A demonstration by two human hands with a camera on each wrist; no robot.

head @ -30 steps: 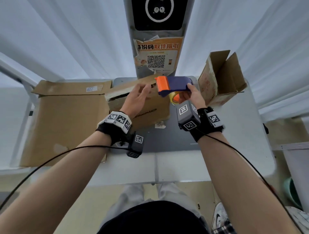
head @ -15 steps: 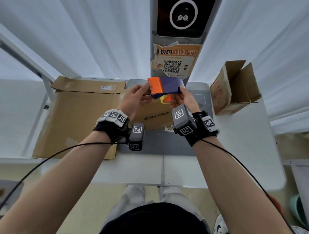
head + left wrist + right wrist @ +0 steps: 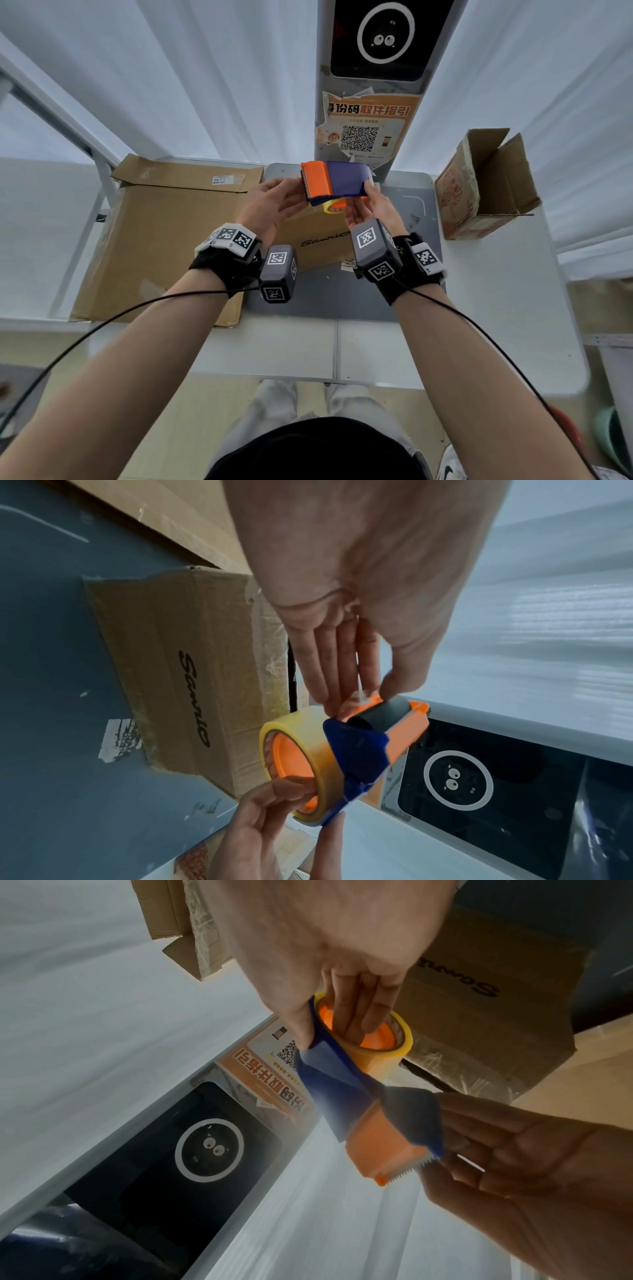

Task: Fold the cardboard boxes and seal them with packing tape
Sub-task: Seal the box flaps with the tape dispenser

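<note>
Both hands raised above the table (image 3: 496, 308) | right hand (image 3: 371, 209) grips the tape dispenser (image 3: 337, 181), fingers inside the roll core | left hand (image 3: 274, 205) pinches its orange cutter end | dispenser horizontal, blade leftward, over the flattened box (image 3: 318, 240).

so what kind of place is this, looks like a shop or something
Probably a parcel pickup or packing station, not a shop: an orange QR-code notice on a kiosk, flattened cardboard and an open box on the table, and a tape dispenser in both hands.

Bare forearms, black wrist straps (image 3: 224, 270) with square-coded white tags, grey camera blocks (image 3: 375, 253), black cables (image 3: 102, 325)
</note>
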